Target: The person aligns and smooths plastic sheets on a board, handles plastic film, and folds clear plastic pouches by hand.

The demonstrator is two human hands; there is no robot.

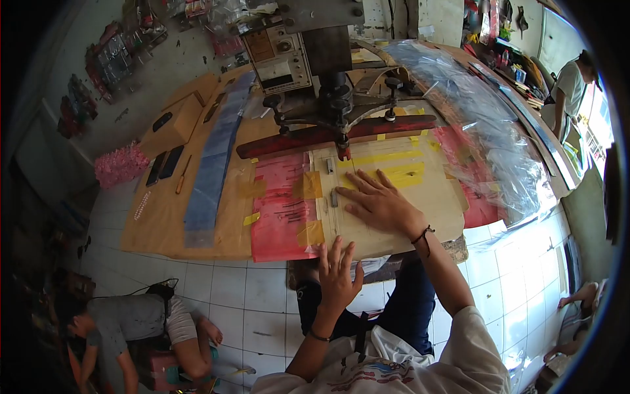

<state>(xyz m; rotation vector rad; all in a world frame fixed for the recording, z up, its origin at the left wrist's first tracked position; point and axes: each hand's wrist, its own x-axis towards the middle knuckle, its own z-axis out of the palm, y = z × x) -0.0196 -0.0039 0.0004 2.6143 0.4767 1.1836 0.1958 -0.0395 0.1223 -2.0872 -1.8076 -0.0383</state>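
My right hand (382, 205) lies flat on a cream-coloured board (430, 213), fingers stretched out toward the yellow tape strips (403, 172). Near its fingertips, small grey metal pieces (334, 198) sit along the board's left side. My left hand (338, 274) is at the table's front edge, palm up to the board with its fingers spread and nothing in them. Whether its fingertips touch the board I cannot tell. Left of the board is a red sheet (282, 226) held with yellow tape. Above the board hangs a machine head with a long red bar (262, 146).
A control box (279, 60) is mounted over the table. Clear plastic sheets (485, 111) cover the right side. To the left lie a blue strip (216, 171), two phones (172, 162), a screwdriver (183, 176) and a cardboard box (174, 125). Other people are at lower left and right.
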